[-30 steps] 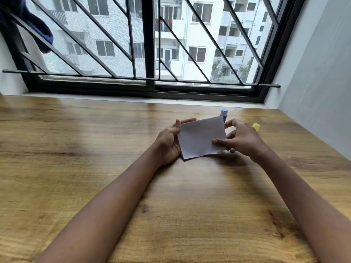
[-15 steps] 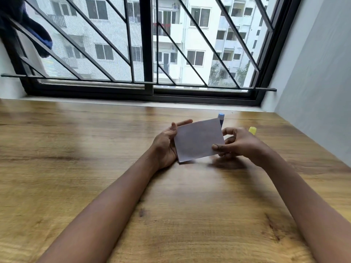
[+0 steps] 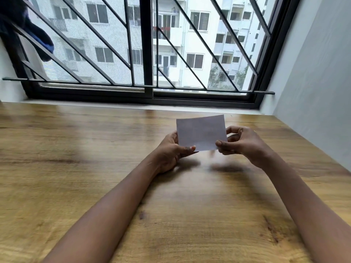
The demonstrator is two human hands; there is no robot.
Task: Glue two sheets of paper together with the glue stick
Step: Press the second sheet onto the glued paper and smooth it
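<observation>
A small white sheet of paper (image 3: 201,132) stands nearly upright above the wooden table (image 3: 95,158), facing me. My left hand (image 3: 171,150) pinches its lower left corner between thumb and fingers. Its lower right corner is pinched by my right hand (image 3: 239,142). Whether it is one sheet or two pressed together cannot be told. The glue stick is hidden behind the paper and my right hand; only a sliver of yellow (image 3: 254,131) shows past my right knuckles.
A barred window (image 3: 146,54) runs along the table's far edge, above a white sill. A grey wall (image 3: 313,92) borders the table on the right. A dark blue cloth (image 3: 28,29) hangs on the bars at the top left.
Both hands have lifted the paper off the table and tipped it upright toward me. The blue-capped glue stick and yellow cap, visible earlier behind the paper, are now covered.
</observation>
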